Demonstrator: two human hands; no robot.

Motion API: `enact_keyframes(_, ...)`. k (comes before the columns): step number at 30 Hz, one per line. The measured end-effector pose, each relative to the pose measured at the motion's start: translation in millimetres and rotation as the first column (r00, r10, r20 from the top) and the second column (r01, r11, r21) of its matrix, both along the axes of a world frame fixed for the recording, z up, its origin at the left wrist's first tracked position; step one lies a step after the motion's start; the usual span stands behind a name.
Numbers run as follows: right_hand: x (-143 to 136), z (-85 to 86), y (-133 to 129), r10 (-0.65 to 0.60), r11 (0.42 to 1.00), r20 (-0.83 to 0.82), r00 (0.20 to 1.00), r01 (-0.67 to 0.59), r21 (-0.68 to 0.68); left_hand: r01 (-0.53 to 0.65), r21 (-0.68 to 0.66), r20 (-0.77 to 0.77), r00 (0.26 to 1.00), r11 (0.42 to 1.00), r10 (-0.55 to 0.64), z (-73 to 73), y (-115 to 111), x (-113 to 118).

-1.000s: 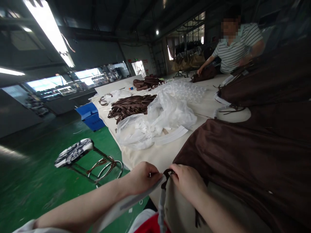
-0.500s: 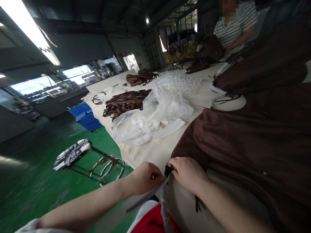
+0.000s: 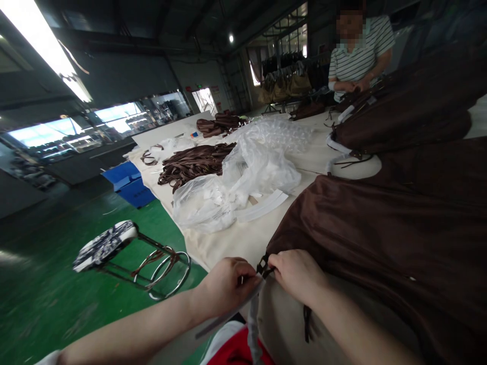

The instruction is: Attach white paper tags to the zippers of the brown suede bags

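My left hand (image 3: 231, 285) is closed in a pinch on a thin pale strip (image 3: 216, 324) near the table's front edge. Just right of it, my right hand (image 3: 299, 274) pinches a small dark strap end (image 3: 263, 264) at the corner of a large brown leather piece (image 3: 353, 218). The fingertips of both hands are close together. A grey wrapped strip (image 3: 253, 324) hangs down below them, over red clothing. A dark tassel (image 3: 307, 322) dangles under my right wrist.
The pale table (image 3: 198, 248) holds clear plastic bags (image 3: 243, 172) and a pile of brown straps (image 3: 194, 165). At left are a stool (image 3: 108, 243) and a blue box (image 3: 133, 190). A person in a striped shirt (image 3: 359, 66) stands beyond more brown pieces (image 3: 403, 111).
The view has shifted slightly. My right hand has moved a little down and right on the strap end. The person across the table now has both hands together in front.
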State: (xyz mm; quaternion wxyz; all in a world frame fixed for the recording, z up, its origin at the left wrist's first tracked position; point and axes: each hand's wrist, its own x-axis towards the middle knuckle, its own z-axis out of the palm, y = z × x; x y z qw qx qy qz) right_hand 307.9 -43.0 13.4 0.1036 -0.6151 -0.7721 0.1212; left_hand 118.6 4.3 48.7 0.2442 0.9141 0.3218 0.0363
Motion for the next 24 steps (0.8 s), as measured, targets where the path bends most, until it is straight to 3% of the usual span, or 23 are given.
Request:
enact_keyframes(4,5.3,1.0,-0.8,0.012,0.999,-0.092,0.996,-0.009,0.037,-0.028,0.004,-0.009,1.0,1.0,0.028,1.4,2.0,-1.2)
enact_keyframes(9,5.7,3.4,-1.8,0.018,1.0,-0.083,0.996,-0.016,0.027,-0.058,-0.006,-0.03,0.998,0.998,0.058,-3.0,7.2,0.7)
enact_keyframes(17,5.2,3.1,-2.2,0.016,1.0,-0.086,0.996,-0.014,0.022,0.011,0.029,-0.073,0.997,1.0,-0.008,-5.7,12.1,27.6)
enact_keyframes(24,12.1,7.6,-3.6,-0.045,0.998,-0.06,0.997,0.046,0.031,-0.05,0.093,-0.161,0.985,0.994,0.065,-15.6,13.9,37.8)
